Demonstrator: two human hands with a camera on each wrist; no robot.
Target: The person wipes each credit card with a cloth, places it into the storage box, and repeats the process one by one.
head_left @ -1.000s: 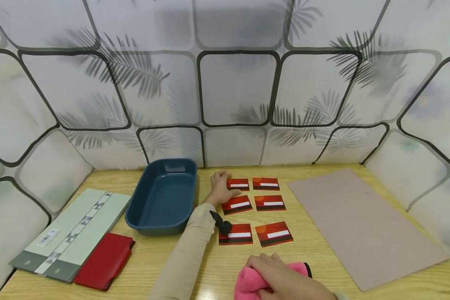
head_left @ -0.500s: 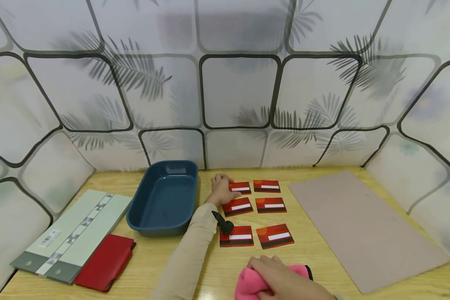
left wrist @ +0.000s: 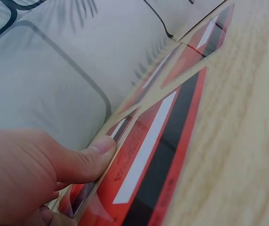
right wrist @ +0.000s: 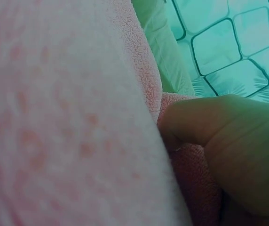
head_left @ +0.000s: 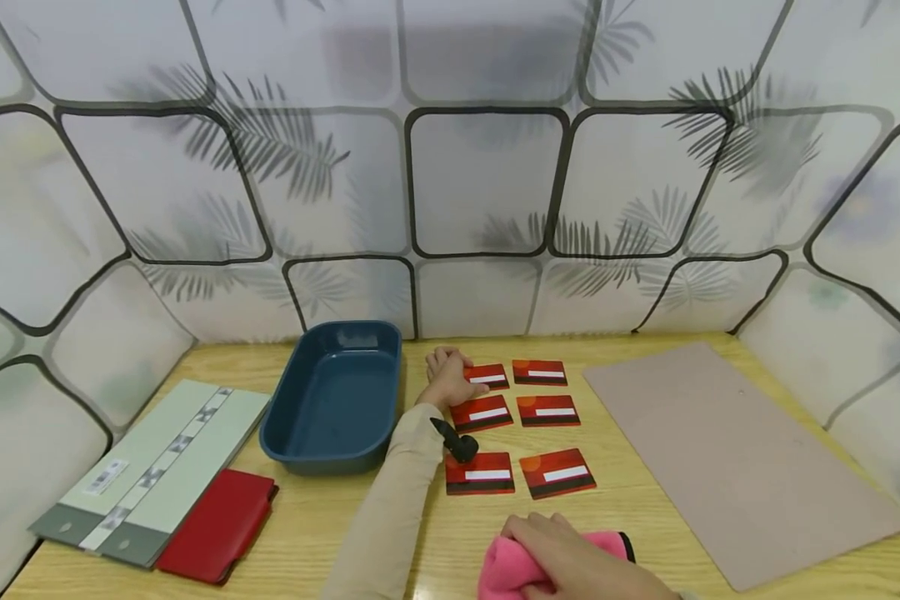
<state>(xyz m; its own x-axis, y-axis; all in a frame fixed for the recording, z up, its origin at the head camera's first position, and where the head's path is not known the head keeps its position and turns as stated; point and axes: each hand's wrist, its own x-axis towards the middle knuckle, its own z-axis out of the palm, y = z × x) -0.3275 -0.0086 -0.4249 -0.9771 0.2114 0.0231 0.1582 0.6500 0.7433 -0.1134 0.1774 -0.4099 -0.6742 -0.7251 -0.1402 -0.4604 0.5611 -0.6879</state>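
Observation:
My left hand (head_left: 450,379) is at the left end of the back-left red card (head_left: 489,377), its thumb along the near edge and its fingers at the far side. In the left wrist view the thumb presses that card (left wrist: 119,127), with curled fingers partly hidden below; the second-row card (left wrist: 146,146) lies close beside it. Several like cards lie flat in two columns, among them the front-right card (head_left: 557,472). Near the front edge my right hand (head_left: 581,562) grips a bunched pink cloth (head_left: 508,567), which fills much of the right wrist view.
A blue basin (head_left: 333,400) stands left of my left forearm. Further left lie a pale green folder (head_left: 165,450) and a red wallet-like cover (head_left: 221,521). A flat pinkish-grey board (head_left: 742,458) lies at right. A patterned backdrop (head_left: 487,183) encloses the table.
The head view has shifted a little, so everything sits slightly further right in it. The left hand stays at the back-left card, and the right hand keeps hold of the cloth.

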